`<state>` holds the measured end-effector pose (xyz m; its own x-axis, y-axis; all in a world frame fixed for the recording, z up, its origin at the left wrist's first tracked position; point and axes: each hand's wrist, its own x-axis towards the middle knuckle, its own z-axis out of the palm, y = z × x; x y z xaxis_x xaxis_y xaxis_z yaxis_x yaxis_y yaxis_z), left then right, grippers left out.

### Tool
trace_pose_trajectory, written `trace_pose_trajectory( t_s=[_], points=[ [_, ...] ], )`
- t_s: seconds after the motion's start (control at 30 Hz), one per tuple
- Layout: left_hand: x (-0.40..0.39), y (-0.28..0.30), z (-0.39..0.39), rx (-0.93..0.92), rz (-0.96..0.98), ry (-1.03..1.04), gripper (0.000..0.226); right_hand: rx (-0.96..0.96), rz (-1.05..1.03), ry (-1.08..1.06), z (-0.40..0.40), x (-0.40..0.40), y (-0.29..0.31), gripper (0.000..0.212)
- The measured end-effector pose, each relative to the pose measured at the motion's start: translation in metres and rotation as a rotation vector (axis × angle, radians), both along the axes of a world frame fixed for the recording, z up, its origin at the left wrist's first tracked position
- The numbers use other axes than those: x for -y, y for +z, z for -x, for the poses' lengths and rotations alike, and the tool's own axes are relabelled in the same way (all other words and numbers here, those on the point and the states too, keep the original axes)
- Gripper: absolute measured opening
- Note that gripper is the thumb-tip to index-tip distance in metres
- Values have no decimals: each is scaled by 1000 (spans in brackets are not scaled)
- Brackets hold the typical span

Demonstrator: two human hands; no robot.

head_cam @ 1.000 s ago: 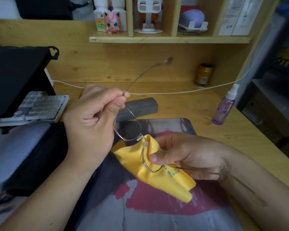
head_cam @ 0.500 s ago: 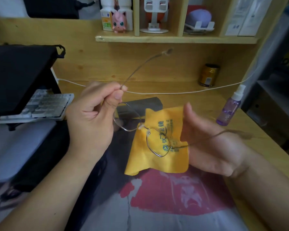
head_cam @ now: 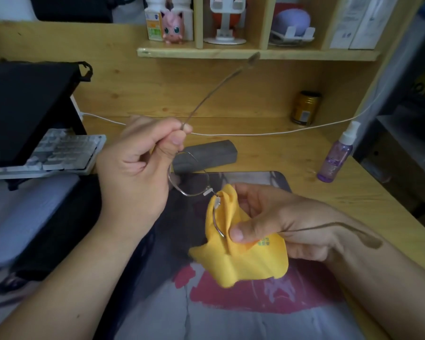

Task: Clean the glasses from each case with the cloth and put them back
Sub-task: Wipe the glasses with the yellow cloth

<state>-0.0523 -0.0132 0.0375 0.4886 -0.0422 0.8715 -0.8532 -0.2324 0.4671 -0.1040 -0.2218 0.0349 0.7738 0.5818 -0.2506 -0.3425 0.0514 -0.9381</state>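
Both hands grip: left hand (head_cam: 133, 173) pinches glasses (head_cam: 189, 177), right hand (head_cam: 280, 224) pinches cloth (head_cam: 243, 261) around lens.

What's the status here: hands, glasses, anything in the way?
Left hand pinches the glasses at the temple hinge. Right hand pinches yellow cloth round one lens. Nothing in the way.

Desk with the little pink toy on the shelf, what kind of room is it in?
Probably a home study or bedroom desk. A keyboard lies on the wooden desk, and the shelf above holds the toy and bottles.
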Motion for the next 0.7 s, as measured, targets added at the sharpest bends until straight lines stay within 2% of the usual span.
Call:
trace_pose_trajectory(
  t_s=[0.1,0.23,0.33,0.43,0.53,0.63,0.7],
  points=[
    [2,-1,0,-15,-5,-31,13,-16,31,132,2,-2,1,53],
    [2,-2,-1,-30,-2,-49,13,-59,32,111,6,-3,2,25],
    [2,-3,-2,-63,18,-50,13,-1,73,86,6,-6,-4,7],
    [1,-3,-4,-109,76,-57,13,-96,-91,36,5,-7,-5,18],
    [0,-2,-4,-124,89,-62,11,-136,-213,105,4,-3,-2,32],
    [2,-2,-2,-122,61,-61,12,-55,-86,103,6,-6,-2,36],
    [4,-4,-1,-128,46,-81,14,5,-5,86,9,-10,-3,23]
  ],
)
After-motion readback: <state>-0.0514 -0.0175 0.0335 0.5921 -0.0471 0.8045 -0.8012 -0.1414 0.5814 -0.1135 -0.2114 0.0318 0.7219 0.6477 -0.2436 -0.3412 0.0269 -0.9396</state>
